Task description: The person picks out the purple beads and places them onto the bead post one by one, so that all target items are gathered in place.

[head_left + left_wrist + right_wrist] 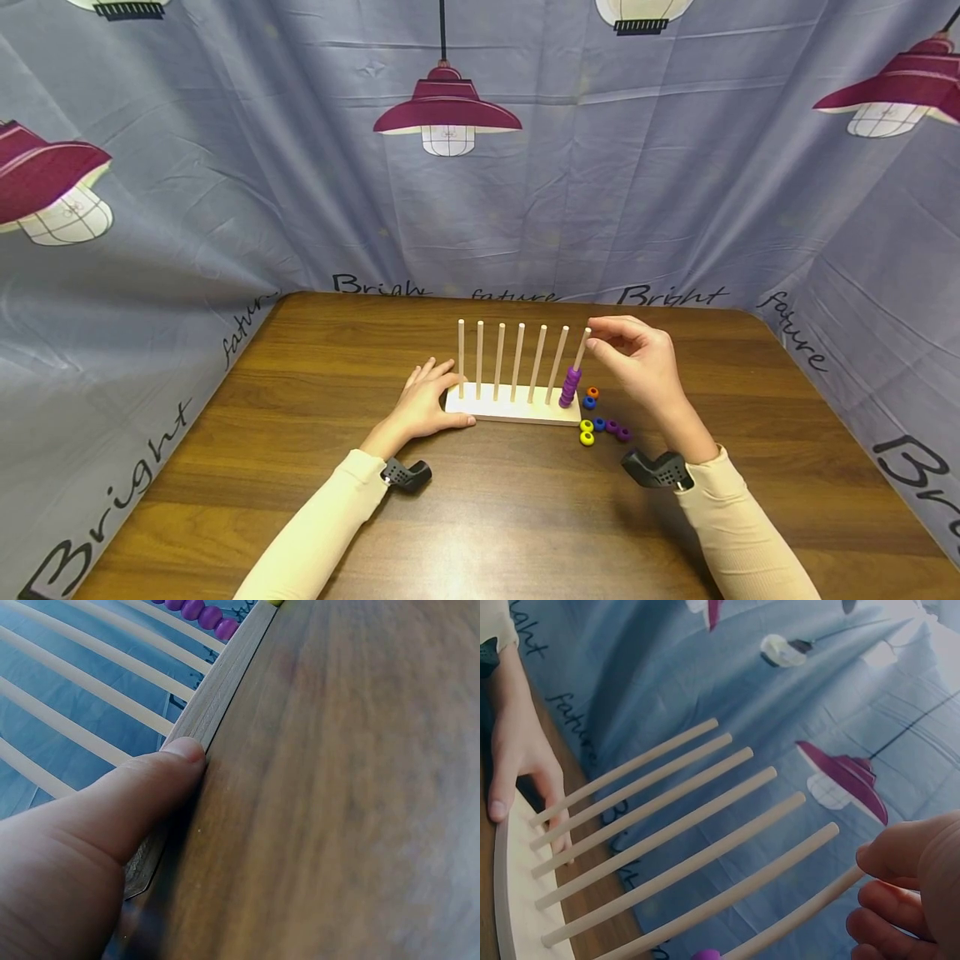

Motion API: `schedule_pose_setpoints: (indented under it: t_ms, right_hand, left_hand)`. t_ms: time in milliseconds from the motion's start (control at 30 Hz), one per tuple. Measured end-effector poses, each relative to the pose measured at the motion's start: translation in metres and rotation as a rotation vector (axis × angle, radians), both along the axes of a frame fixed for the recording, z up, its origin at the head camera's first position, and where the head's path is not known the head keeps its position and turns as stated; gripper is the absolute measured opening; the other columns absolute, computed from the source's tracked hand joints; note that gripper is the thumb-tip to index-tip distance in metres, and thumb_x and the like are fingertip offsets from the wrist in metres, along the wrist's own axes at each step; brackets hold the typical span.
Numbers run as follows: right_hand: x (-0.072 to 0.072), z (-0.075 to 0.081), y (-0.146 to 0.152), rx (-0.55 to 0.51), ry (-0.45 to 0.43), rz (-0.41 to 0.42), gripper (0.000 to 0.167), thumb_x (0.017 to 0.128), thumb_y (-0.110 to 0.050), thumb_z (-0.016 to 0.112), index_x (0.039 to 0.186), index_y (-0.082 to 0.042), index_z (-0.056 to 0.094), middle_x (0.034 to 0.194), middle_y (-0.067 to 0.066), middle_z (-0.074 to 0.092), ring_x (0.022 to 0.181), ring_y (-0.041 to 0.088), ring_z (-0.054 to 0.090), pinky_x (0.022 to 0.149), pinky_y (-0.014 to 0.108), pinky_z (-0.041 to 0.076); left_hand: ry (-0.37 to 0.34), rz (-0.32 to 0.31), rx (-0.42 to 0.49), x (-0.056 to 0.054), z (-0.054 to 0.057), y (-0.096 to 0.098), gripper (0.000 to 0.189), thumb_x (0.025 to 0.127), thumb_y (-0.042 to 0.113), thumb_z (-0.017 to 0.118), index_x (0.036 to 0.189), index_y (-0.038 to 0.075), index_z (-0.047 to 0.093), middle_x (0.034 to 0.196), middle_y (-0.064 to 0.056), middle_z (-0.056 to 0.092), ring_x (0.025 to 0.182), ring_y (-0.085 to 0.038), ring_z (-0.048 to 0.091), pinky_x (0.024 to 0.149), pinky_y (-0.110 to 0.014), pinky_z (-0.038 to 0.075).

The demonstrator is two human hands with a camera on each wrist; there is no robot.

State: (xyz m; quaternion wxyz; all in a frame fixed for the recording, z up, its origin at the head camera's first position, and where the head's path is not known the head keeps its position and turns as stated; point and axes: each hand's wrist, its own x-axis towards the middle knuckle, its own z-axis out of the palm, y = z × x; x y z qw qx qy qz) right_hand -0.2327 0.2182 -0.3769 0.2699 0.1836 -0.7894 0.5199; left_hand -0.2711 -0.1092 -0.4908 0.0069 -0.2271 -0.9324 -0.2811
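A pale wooden peg stand (513, 408) stands on the table with a row of several upright pegs. Purple beads (570, 387) are stacked low on its rightmost peg, and the other pegs are bare. My left hand (423, 404) grips the stand's left end, fingers spread behind it and thumb along the front edge; the left wrist view shows that thumb (161, 776) against the wooden side. At the tip of the rightmost peg is my right hand (641, 358), thumb and index finger parted beside it, no bead showing between them. In the right wrist view its fingertips overlap the peg's end.
Loose beads lie right of the stand: an orange bead (593, 392), blue beads (599, 424), yellow beads (587, 439) and purple beads (623, 434). A blue-grey curtain (450, 225) printed with lamps encloses the back and sides of the wooden table (495, 517).
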Motion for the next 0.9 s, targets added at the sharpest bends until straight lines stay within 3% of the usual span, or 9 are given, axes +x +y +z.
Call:
schedule_pose_setpoints:
  t_ms: [500, 800, 900]
  right_hand:
    - [0.011, -0.005, 0.012, 0.034, -0.039, -0.052, 0.019, 0.087, 0.008, 0.071, 0.105, 0.009, 0.075, 0.094, -0.027, 0.067, 0.078, -0.013, 0.060, 0.068, 0.005, 0.048]
    - [0.007, -0.032, 0.042, 0.141, -0.102, -0.151, 0.018, 0.090, -0.004, 0.073, 0.107, 0.000, 0.078, 0.093, -0.030, 0.065, 0.073, -0.011, 0.057, 0.061, 0.009, 0.045]
    - [0.008, -0.039, 0.049, 0.168, -0.127, -0.174, 0.018, 0.089, -0.005, 0.074, 0.107, -0.001, 0.079, 0.091, -0.020, 0.071, 0.072, -0.011, 0.056, 0.060, 0.009, 0.045]
  left_hand:
    - [0.009, -0.001, 0.007, -0.001, -0.002, 0.002, 0.068, 0.075, 0.048, 0.085, 0.131, 0.015, 0.067, 0.159, -0.018, 0.045, 0.154, -0.048, 0.025, 0.127, -0.064, 0.014]
    - [0.011, -0.002, 0.005, -0.001, -0.001, 0.001, 0.068, 0.075, 0.049, 0.085, 0.131, 0.015, 0.067, 0.159, -0.018, 0.044, 0.154, -0.048, 0.025, 0.127, -0.063, 0.013]
    - [0.017, 0.001, 0.014, 0.000, -0.001, 0.000, 0.068, 0.075, 0.048, 0.086, 0.131, 0.015, 0.067, 0.159, -0.019, 0.045, 0.153, -0.048, 0.026, 0.126, -0.064, 0.014]
